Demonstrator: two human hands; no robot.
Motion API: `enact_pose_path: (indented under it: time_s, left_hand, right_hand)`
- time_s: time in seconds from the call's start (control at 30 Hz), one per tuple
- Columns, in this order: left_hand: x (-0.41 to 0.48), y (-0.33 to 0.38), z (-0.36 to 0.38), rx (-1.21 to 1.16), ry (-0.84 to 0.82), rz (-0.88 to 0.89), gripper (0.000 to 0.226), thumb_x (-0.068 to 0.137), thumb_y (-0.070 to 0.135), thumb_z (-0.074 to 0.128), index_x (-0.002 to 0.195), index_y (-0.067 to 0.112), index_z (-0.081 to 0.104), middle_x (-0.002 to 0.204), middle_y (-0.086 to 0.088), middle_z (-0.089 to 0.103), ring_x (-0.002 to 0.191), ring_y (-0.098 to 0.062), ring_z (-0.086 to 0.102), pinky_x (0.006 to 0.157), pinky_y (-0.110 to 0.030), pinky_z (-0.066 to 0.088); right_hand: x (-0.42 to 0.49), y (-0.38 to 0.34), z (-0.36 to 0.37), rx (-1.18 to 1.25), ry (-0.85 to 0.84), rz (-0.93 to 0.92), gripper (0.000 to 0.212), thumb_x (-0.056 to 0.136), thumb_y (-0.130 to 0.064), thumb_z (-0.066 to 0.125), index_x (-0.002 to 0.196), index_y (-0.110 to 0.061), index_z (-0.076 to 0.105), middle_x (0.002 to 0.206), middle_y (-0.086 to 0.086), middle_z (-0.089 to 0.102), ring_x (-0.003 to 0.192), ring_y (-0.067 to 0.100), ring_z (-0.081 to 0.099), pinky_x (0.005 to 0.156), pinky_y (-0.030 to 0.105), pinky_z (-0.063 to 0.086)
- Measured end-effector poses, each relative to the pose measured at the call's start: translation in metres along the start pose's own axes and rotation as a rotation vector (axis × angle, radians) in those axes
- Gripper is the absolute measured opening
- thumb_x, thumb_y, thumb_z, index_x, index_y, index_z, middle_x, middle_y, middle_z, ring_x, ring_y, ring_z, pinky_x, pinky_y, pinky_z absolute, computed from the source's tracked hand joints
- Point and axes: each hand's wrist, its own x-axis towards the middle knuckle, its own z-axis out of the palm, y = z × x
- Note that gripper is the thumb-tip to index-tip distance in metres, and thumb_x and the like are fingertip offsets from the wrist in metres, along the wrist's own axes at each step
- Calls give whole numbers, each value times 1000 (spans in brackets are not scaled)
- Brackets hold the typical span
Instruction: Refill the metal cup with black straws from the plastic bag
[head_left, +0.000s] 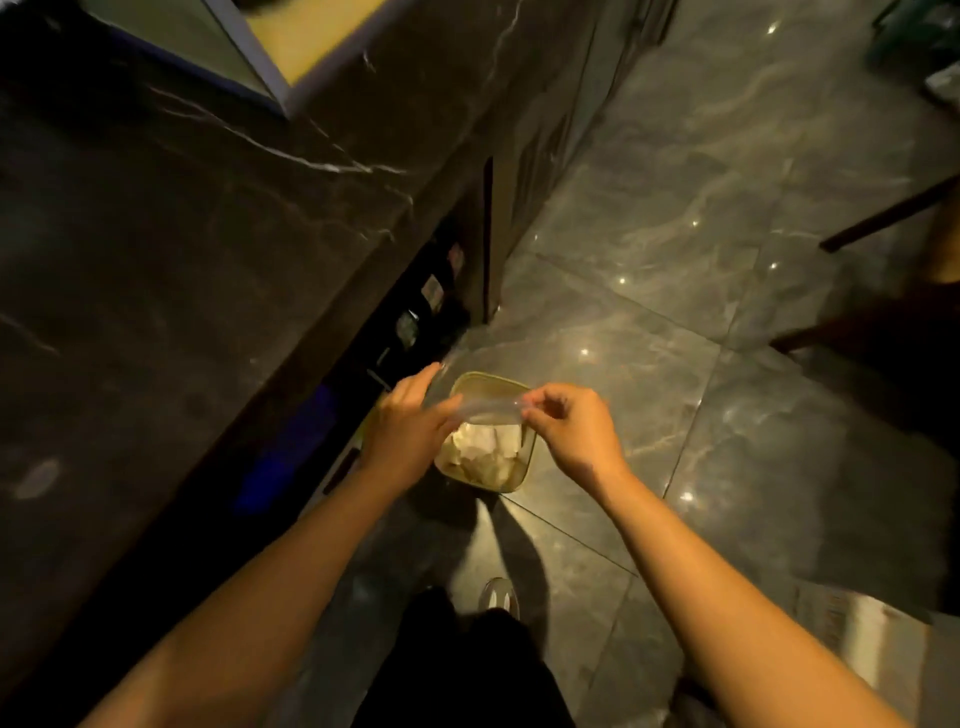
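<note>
I look down at the floor beside a dark marble counter. Both hands hold a clear, empty-looking plastic bag (488, 408) stretched between them above a small bin. My left hand (408, 421) pinches its left end, my right hand (566, 431) pinches its right end. The bin (527, 457) is square with a pale rim and holds crumpled white paper. No black straws and no metal cup are in view.
The dark marble counter (182, 260) fills the left, with open shelves (415, 312) of dark items under its edge. Glossy grey floor tiles (701, 260) spread to the right. Dark chair legs (883, 218) stand at the right. My legs and one shoe (498, 595) show below.
</note>
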Motion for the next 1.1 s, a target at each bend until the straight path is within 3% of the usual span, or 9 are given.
enact_pose_path:
  time_s: [0.07, 0.1, 0.17, 0.3, 0.53, 0.73, 0.9, 1.03, 1.1]
  left_hand:
    - [18, -17, 44, 88, -103, -17, 44, 86, 27, 51, 129, 21, 41, 149, -21, 22, 133, -39, 27, 102, -48, 33]
    - [25, -30, 69, 112, -148, -49, 52, 88, 30, 46, 136, 20, 28, 152, -18, 11, 138, -35, 16, 108, -47, 24]
    - [36, -58, 124, 146, -198, -87, 60, 90, 35, 40, 140, 16, 11, 153, -17, 1, 141, -31, 4, 113, -44, 12]
    - [49, -118, 234, 236, -364, -136, 62, 93, 36, 30, 140, 14, -3, 153, -15, -10, 141, -28, -8, 115, -43, 1]
    - [74, -196, 369, 283, -288, -120, 64, 93, 41, 21, 125, 13, -27, 147, -10, -23, 137, -22, -20, 106, -34, -15]
    - [83, -224, 414, 216, -209, -126, 67, 92, 42, 24, 123, 13, -28, 135, -5, -31, 129, -15, -26, 108, -33, -14]
    - [85, -227, 416, 231, -173, -97, 65, 77, 49, -3, 124, 11, -27, 136, -7, -29, 128, -20, -27, 106, -35, -16]
    - [84, -227, 412, 234, -229, -105, 64, 90, 47, 13, 123, 11, -30, 136, -8, -32, 129, -19, -28, 109, -35, -14]
    - [85, -225, 404, 287, -264, -81, 64, 92, 45, 15, 122, 11, -31, 135, -9, -33, 128, -19, -29, 111, -36, -13]
  right_hand:
    - [19, 38, 20, -15, 14, -37, 9, 80, -3, 59, 77, -3, 68, 67, 5, 64, 62, 4, 52, 61, 18, 39]
    - [30, 60, 31, -51, 39, -59, 10, 80, -4, 59, 79, -3, 69, 72, 9, 68, 65, 6, 55, 57, 13, 35]
    - [55, 108, 58, -158, 64, -83, 13, 83, -7, 57, 86, -4, 69, 86, 15, 73, 77, 22, 63, 58, 17, 34]
    - [108, 212, 123, -385, -4, -68, 24, 87, -14, 49, 105, -11, 65, 103, 16, 71, 95, 37, 63, 73, 38, 47]
    - [194, 363, 234, -668, -280, -31, 32, 91, -8, 38, 118, -12, 55, 114, 16, 65, 101, 34, 60, 84, 40, 49]
    - [236, 431, 297, -637, -511, 75, 31, 93, -10, 36, 120, -11, 52, 126, 15, 57, 111, 28, 55, 97, 35, 43]
    - [249, 447, 314, -669, -653, 157, 33, 92, -9, 38, 123, -5, 49, 132, 17, 52, 119, 30, 49, 101, 34, 37]
    - [242, 440, 311, -677, -753, 198, 43, 93, -20, 39, 134, -8, 35, 140, 18, 43, 127, 32, 42, 105, 37, 32]
    - [237, 429, 303, -619, -722, 230, 51, 95, -28, 36, 141, -12, 22, 146, 18, 34, 132, 33, 35, 108, 39, 28]
